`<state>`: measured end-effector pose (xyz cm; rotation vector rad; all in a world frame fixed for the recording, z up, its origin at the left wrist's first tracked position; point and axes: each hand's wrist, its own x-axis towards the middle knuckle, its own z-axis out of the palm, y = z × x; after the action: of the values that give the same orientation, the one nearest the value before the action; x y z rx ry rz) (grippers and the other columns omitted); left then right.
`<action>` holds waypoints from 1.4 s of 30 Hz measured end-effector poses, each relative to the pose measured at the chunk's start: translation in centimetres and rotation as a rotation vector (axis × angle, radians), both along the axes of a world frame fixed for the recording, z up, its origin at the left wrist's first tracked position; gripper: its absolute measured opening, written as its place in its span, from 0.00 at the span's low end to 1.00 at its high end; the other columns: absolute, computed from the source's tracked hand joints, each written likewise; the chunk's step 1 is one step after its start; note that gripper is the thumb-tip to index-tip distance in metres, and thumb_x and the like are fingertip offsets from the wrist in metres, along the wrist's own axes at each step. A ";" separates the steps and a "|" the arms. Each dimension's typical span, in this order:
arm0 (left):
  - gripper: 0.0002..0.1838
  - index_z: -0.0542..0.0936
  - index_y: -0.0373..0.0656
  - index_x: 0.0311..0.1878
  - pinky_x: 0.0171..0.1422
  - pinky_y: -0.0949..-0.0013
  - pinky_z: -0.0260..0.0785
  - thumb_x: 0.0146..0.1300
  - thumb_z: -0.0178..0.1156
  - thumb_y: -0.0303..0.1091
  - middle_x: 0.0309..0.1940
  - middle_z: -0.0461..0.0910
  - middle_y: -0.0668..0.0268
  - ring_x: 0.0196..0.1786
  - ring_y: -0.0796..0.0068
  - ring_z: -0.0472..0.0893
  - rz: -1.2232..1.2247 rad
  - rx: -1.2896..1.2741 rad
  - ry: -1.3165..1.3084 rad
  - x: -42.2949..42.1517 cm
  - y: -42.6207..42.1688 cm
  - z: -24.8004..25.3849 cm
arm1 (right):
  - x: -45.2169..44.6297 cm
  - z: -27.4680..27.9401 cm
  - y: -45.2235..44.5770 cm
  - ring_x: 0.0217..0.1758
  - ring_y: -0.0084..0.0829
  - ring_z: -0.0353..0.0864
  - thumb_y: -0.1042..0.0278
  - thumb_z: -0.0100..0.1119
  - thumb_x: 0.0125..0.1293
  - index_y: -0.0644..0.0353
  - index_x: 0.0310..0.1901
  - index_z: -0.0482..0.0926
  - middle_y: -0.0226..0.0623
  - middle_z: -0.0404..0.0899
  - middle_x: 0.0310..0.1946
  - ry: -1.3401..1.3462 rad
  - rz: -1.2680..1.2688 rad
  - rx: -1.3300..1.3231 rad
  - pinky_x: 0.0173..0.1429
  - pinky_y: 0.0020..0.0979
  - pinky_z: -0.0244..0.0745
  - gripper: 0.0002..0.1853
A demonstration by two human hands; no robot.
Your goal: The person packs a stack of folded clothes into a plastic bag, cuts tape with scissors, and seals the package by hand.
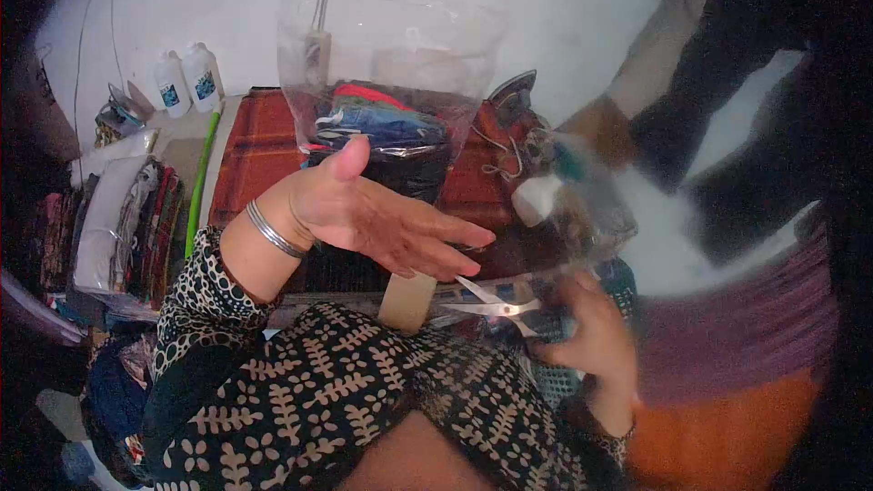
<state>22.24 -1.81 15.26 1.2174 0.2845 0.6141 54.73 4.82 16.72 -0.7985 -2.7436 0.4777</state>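
Observation:
My left hand (386, 218) is held out with its fingers spread and nothing in it, in front of a clear plastic bag (391, 45). Folded clothes (382, 123) in red, green and blue lie inside that bag. At the right, my right hand (591, 332) is closed on the handles of a pair of scissors (496, 307), whose blades are apart and point left toward my left fingertips. A tan piece (406, 302), perhaps card or tape, shows just below my left fingers. Blur hides part of my right fingers.
A red-brown checked cloth (255, 145) covers the table, with an iron (516, 91) at its back. Two white bottles (202, 77), a green stick (205, 182) and stacked fabrics (109, 227) are at the left. Another person's arm (659, 64) reaches in at the right near a plastic bag (600, 218).

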 end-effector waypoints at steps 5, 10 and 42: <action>0.76 0.46 0.30 0.72 0.73 0.59 0.45 0.32 0.33 0.92 0.69 0.55 0.44 0.73 0.58 0.57 -0.046 0.037 0.012 0.7 0.2 0.3 | -1.4 0.3 0.3 0.41 0.49 0.73 0.63 0.74 0.27 0.62 0.33 0.75 0.43 0.72 0.34 0.045 0.084 0.010 0.46 0.40 0.71 0.27; 0.79 0.38 0.26 0.71 0.74 0.48 0.28 0.31 0.36 0.92 0.71 0.41 0.36 0.76 0.46 0.41 -0.203 0.059 -0.170 1.3 0.6 -0.4 | -1.8 0.3 0.6 0.40 0.48 0.73 0.62 0.74 0.27 0.61 0.31 0.75 0.43 0.72 0.33 0.091 0.162 0.034 0.43 0.41 0.69 0.25; 0.75 0.37 0.30 0.72 0.75 0.56 0.36 0.34 0.29 0.92 0.72 0.47 0.45 0.76 0.58 0.45 -0.202 0.190 -0.142 2.3 0.3 0.0 | -2.2 -0.1 1.3 0.34 0.47 0.73 0.64 0.75 0.28 0.60 0.28 0.73 0.41 0.71 0.28 0.159 0.262 -0.020 0.37 0.40 0.67 0.23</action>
<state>24.56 -1.52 15.23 1.3578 -0.0175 0.5567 52.48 6.13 16.60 -0.3861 -2.7078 0.5930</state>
